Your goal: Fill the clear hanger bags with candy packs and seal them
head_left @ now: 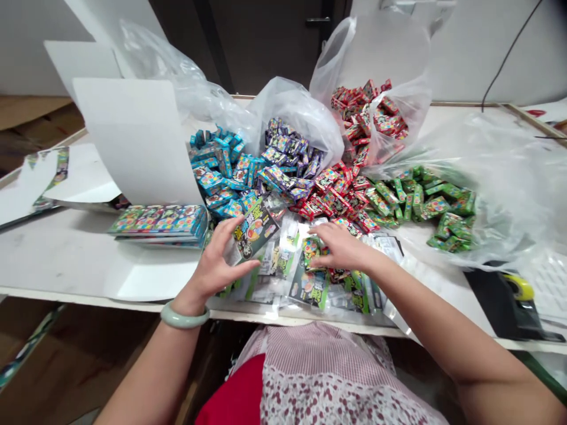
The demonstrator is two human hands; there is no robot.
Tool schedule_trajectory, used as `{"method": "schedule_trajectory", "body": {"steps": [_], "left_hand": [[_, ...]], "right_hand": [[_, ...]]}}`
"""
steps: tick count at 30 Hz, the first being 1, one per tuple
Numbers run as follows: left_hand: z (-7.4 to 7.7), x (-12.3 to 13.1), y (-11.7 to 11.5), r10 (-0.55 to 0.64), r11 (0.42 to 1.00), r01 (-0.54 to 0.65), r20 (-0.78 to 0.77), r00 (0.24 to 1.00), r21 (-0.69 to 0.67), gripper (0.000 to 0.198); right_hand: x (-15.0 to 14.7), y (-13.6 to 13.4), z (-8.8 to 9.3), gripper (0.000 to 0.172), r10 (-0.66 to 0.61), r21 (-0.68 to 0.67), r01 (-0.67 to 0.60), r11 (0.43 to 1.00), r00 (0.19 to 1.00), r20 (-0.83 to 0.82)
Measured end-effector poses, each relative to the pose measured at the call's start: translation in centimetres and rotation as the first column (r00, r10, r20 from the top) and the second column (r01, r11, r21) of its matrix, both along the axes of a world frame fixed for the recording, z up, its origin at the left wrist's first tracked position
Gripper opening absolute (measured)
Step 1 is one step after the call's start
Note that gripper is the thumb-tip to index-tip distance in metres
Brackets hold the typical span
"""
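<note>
The left hand (217, 265) has its grip closed on a printed pouch (256, 231), thumb below and fingers on the left edge, tilted above the desk (66, 254). The right hand (343, 251) lies palm down on the pouch pile (310, 289) at the near desk edge; whether its grip is closed cannot be told. Just behind lie blue boxes (221, 171), purple boxes (287, 156), red boxes (336, 195) and green boxes (425, 203).

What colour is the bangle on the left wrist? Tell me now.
Pale jade green bangle, seen in the head view, just below the left hand.
</note>
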State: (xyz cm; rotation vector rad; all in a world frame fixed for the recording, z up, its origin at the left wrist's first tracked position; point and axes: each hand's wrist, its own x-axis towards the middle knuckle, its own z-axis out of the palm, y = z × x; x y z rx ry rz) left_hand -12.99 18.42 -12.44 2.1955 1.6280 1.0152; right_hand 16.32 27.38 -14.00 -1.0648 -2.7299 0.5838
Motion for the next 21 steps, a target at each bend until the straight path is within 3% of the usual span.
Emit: {"method": "schedule_trajectory", "body": {"steps": [2,5,9,11,15,21], "left_hand": [[-0.1,-0.2,-0.1,0.000,1.000,0.001,0.022,1.000,-0.011,0.080],[-0.1,-0.3,-0.2,-0.022,0.999,0.022,0.013,1.000,-0.038,0.082],[0.1,-0.5,-0.6,-0.088,0.995,0.086,-0.054,0.995,-0.044,0.081],[0.2,-0.3,-0.7,-0.151,0.988,0.146,-0.099,0.984,-0.055,0.081],[0.3,0.7,-0.6,-0.254,0.967,0.244,-0.166,0.953,-0.081,0.084],[0.7,2.2,-0.4,-0.359,0.933,0.345,-0.234,0.904,-0.097,0.086]], "right_hand": [[-0.1,-1.2,-0.4,0.084,0.065,0.045,-0.069,0.997,0.994,0.089],[-0.1,-1.8,-0.4,0.077,0.036,0.073,-0.041,0.996,0.997,0.071],[1.2,-1.6,2.3,0.066,-0.133,0.130,0.174,0.976,0.951,-0.278],[2.1,-1.8,4.2,0.069,-0.105,0.180,0.186,0.966,0.917,-0.385],[2.5,-2.6,6.8,0.074,0.068,0.250,-0.008,0.968,0.970,-0.232],[2.6,-2.6,6.9,0.069,0.218,0.226,-0.217,0.949,0.976,0.024]]}}
